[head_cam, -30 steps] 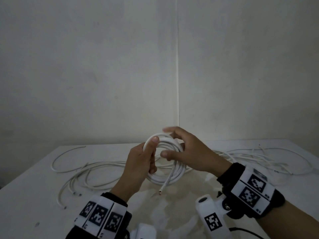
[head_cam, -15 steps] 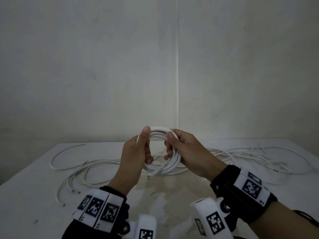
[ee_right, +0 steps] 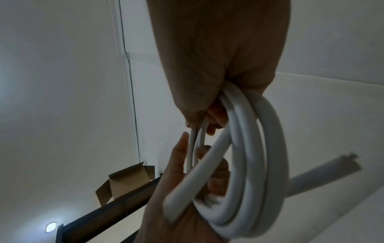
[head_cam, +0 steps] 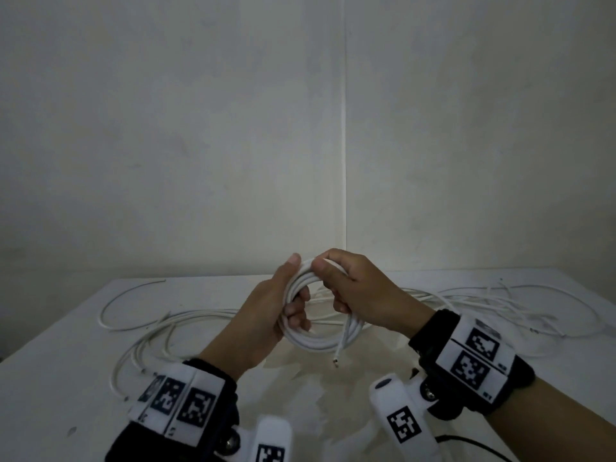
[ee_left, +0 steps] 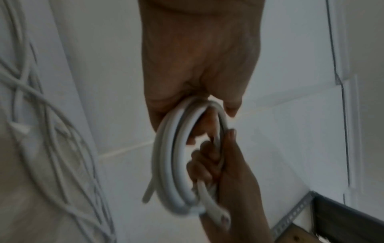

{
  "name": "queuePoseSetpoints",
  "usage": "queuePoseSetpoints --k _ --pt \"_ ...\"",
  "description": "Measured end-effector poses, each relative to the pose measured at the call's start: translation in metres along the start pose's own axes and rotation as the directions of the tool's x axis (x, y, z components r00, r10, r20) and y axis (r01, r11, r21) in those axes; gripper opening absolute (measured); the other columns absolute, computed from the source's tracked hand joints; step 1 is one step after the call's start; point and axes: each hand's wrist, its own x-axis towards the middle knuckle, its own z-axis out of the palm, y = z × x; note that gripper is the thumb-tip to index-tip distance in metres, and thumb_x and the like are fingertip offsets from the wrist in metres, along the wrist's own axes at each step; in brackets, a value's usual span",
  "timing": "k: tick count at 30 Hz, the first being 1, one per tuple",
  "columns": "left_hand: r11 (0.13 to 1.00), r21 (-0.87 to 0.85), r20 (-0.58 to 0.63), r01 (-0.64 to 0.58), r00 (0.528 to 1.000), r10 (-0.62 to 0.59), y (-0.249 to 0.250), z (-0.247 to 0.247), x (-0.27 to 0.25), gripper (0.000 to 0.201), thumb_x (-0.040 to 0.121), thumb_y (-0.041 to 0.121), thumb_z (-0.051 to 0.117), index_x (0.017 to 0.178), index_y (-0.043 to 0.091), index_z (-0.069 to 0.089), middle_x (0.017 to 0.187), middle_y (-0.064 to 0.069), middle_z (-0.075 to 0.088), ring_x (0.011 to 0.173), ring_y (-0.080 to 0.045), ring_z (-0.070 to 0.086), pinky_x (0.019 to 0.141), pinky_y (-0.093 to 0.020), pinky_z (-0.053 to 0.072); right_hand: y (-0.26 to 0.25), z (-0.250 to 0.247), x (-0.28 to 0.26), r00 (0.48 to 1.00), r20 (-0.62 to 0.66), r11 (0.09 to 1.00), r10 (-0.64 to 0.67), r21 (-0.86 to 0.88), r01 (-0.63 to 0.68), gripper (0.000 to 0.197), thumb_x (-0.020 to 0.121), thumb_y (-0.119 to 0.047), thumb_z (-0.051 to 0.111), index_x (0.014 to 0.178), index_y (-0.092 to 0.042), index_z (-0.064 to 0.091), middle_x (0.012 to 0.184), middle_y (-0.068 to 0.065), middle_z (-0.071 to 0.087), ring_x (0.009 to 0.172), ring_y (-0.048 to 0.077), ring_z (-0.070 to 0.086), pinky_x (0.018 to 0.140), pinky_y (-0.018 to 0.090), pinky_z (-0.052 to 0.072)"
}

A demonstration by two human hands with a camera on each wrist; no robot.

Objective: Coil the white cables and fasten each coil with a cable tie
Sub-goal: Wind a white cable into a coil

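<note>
Change: right hand has shifted up the coil to its top.
Hands: two, both grasping one coil above table.
Left hand: thumb beside right thumb.
Loose cables: several, uncountable, behind hands.

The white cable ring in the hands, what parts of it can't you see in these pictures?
- Head view: the left hand covers the coil's left side, and the right hand covers its top right.
- Left wrist view: the coil is blurred, so its turns cannot be counted.
- Right wrist view: the palm hides where the loose end joins the coil.
- No cable tie can be made out in any view.
</note>
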Motion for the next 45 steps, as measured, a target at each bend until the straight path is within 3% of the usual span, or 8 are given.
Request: queuePoseSetpoints --k 6,9,17,22,29,37,40,45 --pt "0.993 -0.066 -0.307 -0.095 0.949 0.07 -0.012 0.018 -0.003 0.05 0.097 0.038 0.038 0.055 0.01 0.04 0.035 0.006 0.028 0.03 -0.009 0.024 0.036 -0.018 0.029 0.003 0.01 -0.004 0.995 -0.09 0.984 0.033 0.178 -0.017 0.04 0.094 -0.037 0.036 0.084 -0.003 0.055 0.058 -0.001 0.043 0.043 0.007 0.038 0.045 0.02 0.038" --pt "0.977 -0.154 -0.364 -0.145 0.928 0.08 -0.013 0.019 0.0 0.045 0.097 0.034 0.038 0.059 0.01 0.041 0.039 0.004 0.032 0.03 -0.008 0.026 0.036 -0.019 0.03 0.005 0.017 -0.009 0.984 -0.159 0.971 0.081 0.237 -0.041 0.039 0.095 -0.04 0.032 0.076 -0.01 0.049 0.058 0.0 0.043 0.043 0.01 0.043 0.049 0.024 0.041" --pt "0.999 0.013 -0.079 0.039 0.996 -0.038 0.001 0.002 0.0 0.054 0.096 0.034 0.035 0.061 0.001 0.056 0.039 -0.007 0.044 0.035 -0.019 0.047 0.048 -0.027 0.047 0.009 0.01 -0.004 0.99 -0.126 0.993 0.055 0.108 -0.041 0.034 0.094 -0.04 0.04 0.067 -0.02 0.047 0.045 -0.01 0.039 0.035 0.009 0.034 0.04 0.024 0.034" --pt "0.998 0.048 -0.218 -0.048 0.974 0.058 -0.008 0.014 -0.005 0.053 0.095 0.044 0.039 0.059 0.007 0.048 0.036 0.004 0.029 0.03 -0.009 0.025 0.036 -0.019 0.029 0.005 0.01 -0.001 0.998 -0.055 0.993 0.029 0.119 -0.022 0.028 0.087 -0.045 0.045 0.077 -0.02 0.051 0.05 -0.005 0.041 0.043 0.013 0.035 0.044 0.027 0.034" --pt "0.952 -0.27 -0.342 -0.143 0.939 0.044 -0.011 0.009 -0.005 0.045 0.097 0.036 0.038 0.061 0.008 0.043 0.033 0.006 0.026 0.027 -0.006 0.021 0.033 -0.015 0.026 0.014 0.003 -0.015 0.999 0.002 0.995 -0.047 0.09 0.046 0.027 0.079 -0.037 0.058 0.103 -0.025 0.053 0.076 -0.005 0.06 0.068 0.005 0.059 0.067 0.019 0.05" --pt "0.989 -0.116 -0.18 -0.094 0.981 0.072 -0.013 -0.001 -0.003 0.049 0.098 0.032 0.033 0.062 0.004 0.051 0.038 -0.001 0.04 0.033 -0.014 0.04 0.051 -0.029 0.042 0.013 -0.003 -0.01 0.997 -0.008 0.992 -0.074 -0.105 0.073 0.008 0.095 -0.02 0.047 0.101 -0.02 0.053 0.068 -0.007 0.05 0.052 0.002 0.049 0.058 0.024 0.044" --pt "0.996 -0.088 -0.088 0.029 0.995 -0.037 -0.005 -0.007 -0.002 0.056 0.097 0.031 0.035 0.059 -0.002 0.06 0.044 -0.01 0.053 0.039 -0.021 0.054 0.051 -0.03 0.053 0.012 -0.008 -0.009 0.998 0.043 0.981 -0.056 -0.184 0.063 0.005 0.095 -0.021 0.047 0.094 -0.021 0.052 0.068 -0.007 0.047 0.053 0.002 0.046 0.058 0.025 0.041" --pt "0.998 0.063 -0.104 0.032 0.994 -0.025 -0.004 0.006 -0.002 0.054 0.089 0.05 0.045 0.054 0.009 0.045 0.04 0.002 0.03 0.032 -0.012 0.03 0.042 -0.022 0.037 0.01 -0.009 -0.008 0.988 0.149 0.932 -0.05 -0.349 0.1 0.015 0.095 -0.023 0.048 0.099 -0.011 0.054 0.075 -0.002 0.052 0.061 0.007 0.044 0.059 0.021 0.035"
